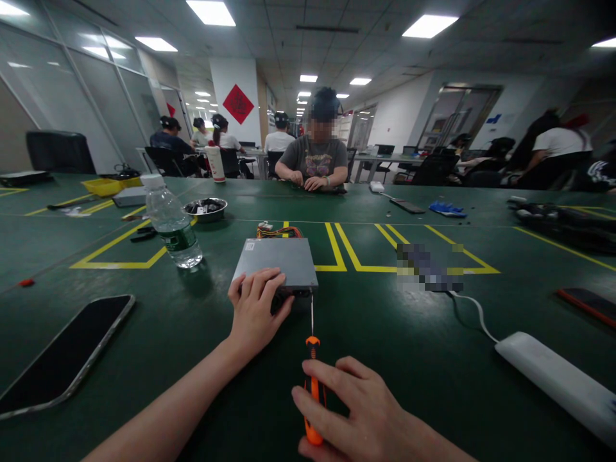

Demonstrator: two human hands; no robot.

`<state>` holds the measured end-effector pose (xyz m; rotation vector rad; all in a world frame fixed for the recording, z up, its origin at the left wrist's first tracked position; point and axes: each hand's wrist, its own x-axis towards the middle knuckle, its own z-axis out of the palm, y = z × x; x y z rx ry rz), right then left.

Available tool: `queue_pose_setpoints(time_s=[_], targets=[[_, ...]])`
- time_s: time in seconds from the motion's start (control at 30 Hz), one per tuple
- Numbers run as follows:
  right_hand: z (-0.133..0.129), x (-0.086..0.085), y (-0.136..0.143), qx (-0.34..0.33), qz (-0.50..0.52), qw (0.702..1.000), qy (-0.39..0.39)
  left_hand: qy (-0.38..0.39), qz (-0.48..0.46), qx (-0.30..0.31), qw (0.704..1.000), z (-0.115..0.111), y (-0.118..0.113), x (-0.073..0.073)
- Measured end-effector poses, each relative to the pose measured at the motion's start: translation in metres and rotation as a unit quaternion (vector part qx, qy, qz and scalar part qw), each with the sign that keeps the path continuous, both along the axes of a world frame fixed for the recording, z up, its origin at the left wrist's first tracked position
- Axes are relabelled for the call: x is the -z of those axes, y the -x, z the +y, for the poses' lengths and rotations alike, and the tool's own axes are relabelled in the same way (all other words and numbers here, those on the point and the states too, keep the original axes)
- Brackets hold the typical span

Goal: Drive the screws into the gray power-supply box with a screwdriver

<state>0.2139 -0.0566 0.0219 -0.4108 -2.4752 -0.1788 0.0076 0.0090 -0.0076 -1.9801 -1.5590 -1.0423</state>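
A grey metal computer power supply [282, 255] lies flat on the green table [202, 385], a bundle of coloured cables [279, 232] coming out of its far side. My left hand [257, 305] grips its near left corner, fingers over the top and thumb at the front face. In my right hand [349, 404] is an orange and black screwdriver [312, 391], held by the handle between thumb and fingers. Its shaft points away from me, and the tip meets the front right edge of the power supply. Whether a screw sits there is too small to see.
Left of the power supply stands a water bottle [176, 224], with a metal bowl [206, 209] of small dark parts behind it. A phone [67, 353] lies at the near left, a white power bank-like block [553, 378] with a cable at the right. Across the table sits a person [315, 157].
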Motion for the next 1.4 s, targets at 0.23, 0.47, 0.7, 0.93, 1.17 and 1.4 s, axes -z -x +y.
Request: queue_pose_setpoints(time_s=[0.23, 0.47, 0.7, 0.93, 1.17, 1.4], targets=[[0.0, 0.001, 0.004, 0.0, 0.072, 0.997, 0.008, -0.008, -0.001, 0.003, 1.0, 0.001, 0.0, 0.0], [0.003, -0.002, 0.003, -0.008, 0.009, 1.0, -0.005, -0.004, 0.006, -0.003, 1.0, 0.0, 0.0, -0.001], [0.001, 0.003, 0.001, -0.006, 0.067, 0.998, 0.012, -0.002, -0.001, 0.001, 1.0, 0.001, 0.0, 0.0], [0.002, 0.001, 0.001, -0.006, 0.001, 1.0, 0.006, 0.002, 0.0, 0.008, 1.0, -0.001, -0.001, -0.001], [0.001, 0.006, 0.001, 0.003, 0.044, 0.999, 0.028, 0.004, -0.009, 0.009, 1.0, 0.0, 0.0, -0.001], [0.002, 0.004, 0.003, -0.008, -0.001, 1.0, 0.01, 0.006, -0.007, 0.009, 1.0, -0.001, 0.0, -0.002]])
